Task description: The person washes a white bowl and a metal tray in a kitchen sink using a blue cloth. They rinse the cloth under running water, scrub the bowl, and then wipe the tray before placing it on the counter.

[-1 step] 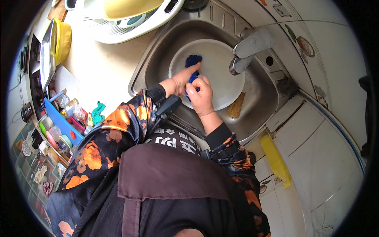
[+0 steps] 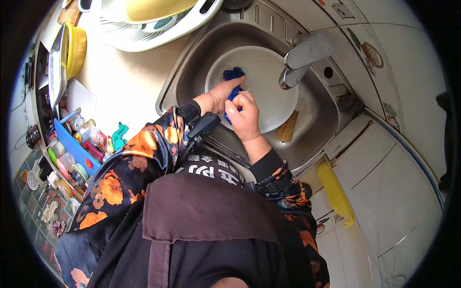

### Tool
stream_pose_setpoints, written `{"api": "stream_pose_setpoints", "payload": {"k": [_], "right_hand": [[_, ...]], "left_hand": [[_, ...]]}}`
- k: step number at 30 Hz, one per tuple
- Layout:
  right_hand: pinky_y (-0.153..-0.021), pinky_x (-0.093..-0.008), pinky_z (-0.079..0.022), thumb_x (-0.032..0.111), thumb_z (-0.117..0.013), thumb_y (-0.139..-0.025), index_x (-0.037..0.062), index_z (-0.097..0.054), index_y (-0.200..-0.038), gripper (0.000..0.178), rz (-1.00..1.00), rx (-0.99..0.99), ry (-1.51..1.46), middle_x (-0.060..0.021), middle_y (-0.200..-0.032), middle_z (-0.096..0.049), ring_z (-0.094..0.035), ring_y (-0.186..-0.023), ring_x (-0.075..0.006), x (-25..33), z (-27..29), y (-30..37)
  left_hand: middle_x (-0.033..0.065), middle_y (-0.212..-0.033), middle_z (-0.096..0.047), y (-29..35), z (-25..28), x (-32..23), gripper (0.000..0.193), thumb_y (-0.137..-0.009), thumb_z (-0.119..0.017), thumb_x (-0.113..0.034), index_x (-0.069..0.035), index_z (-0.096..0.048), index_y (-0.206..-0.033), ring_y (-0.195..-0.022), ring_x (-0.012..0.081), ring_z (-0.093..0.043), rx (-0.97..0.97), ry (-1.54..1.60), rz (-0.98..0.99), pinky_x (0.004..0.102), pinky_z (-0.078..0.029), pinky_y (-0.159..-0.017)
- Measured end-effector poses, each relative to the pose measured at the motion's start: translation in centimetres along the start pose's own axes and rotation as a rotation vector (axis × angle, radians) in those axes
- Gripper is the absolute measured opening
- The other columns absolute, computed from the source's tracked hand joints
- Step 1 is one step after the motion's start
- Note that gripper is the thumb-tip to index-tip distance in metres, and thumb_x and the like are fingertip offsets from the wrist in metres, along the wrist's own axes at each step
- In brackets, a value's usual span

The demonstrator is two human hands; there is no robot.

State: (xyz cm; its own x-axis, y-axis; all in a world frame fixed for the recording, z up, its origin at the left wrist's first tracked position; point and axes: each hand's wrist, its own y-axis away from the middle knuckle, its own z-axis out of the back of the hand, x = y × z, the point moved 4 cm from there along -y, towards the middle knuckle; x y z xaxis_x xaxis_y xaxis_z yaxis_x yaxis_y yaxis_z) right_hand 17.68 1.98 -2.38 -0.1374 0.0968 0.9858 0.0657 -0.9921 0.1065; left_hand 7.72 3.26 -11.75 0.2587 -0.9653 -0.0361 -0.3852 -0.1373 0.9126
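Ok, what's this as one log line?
left hand: touching crumpled blue cloth; right hand: gripping cloth; below: round white basin in grey metal sink; nearby: oblong brown sponge

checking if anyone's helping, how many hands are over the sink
2: the left hand against the blue cloth, and the right hand curled at its lower part, both over the round pale dish. No others show.
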Motion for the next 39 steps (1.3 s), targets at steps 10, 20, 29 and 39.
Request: {"api": "stream_pose_setpoints", "payload": {"k": [10,20,29,39], "right_hand": [[-0.057,-0.0464,-0.045,0.01,-0.066,-0.077,0.0068,-0.048,-0.06,0.025,0.104,-0.336,0.404,-0.0141,-0.067,-0.055,-0.056,-0.065,-0.0365,-3.3,1.4,-3.7],[-0.077,-0.0483,-0.05,0.033,-0.067,-0.086,0.007,-0.063,-0.097,0.028,0.091,-0.273,1.111,-0.0161,-0.089,-0.062,-0.061,-0.089,-0.039,-7.2,4.9,-2.4],[-0.089,-0.0481,-0.044,0.018,-0.073,-0.074,0.0045,-0.065,-0.092,0.025,-0.261,-0.016,1.112,-0.0142,-0.109,-0.057,-0.054,-0.107,-0.0366,-9.5,5.7,-0.2],[-0.09,-0.041,-0.048,0.007,-0.065,-0.071,0.0018,-0.059,-0.114,0.043,-0.374,-0.136,0.515,-0.0179,-0.11,-0.063,-0.061,-0.102,-0.0336,-11.8,4.3,1.0]], "left_hand": [[0.0114,-0.102,-0.064,2.4,-3.3,1.0,0.031,-0.091,-0.052,-0.013,-0.003,-0.056,-0.119,-0.089,0.0227,-0.061,-0.242,0.099,-0.383,0.0325,-0.05,-0.077],[0.0181,-0.154,-0.032,4.0,-0.9,-2.7,0.079,-0.087,-0.06,-0.033,-0.007,-0.025,-0.153,-0.142,0.0286,-0.03,-0.282,-0.188,-0.41,0.0379,-0.026,-0.113],[0.013,-0.136,-0.053,0.0,2.5,1.0,0.079,-0.085,-0.063,-0.027,-0.013,-0.027,-0.153,-0.117,0.0266,-0.052,-0.381,-0.468,-0.331,0.0451,-0.046,-0.089],[0.0146,-0.15,-0.038,1.9,-0.5,0.7,0.075,-0.091,-0.06,-0.045,-0.018,-0.026,-0.152,-0.134,0.031,-0.039,-0.157,-0.207,-0.142,0.0583,-0.03,-0.108]]}}
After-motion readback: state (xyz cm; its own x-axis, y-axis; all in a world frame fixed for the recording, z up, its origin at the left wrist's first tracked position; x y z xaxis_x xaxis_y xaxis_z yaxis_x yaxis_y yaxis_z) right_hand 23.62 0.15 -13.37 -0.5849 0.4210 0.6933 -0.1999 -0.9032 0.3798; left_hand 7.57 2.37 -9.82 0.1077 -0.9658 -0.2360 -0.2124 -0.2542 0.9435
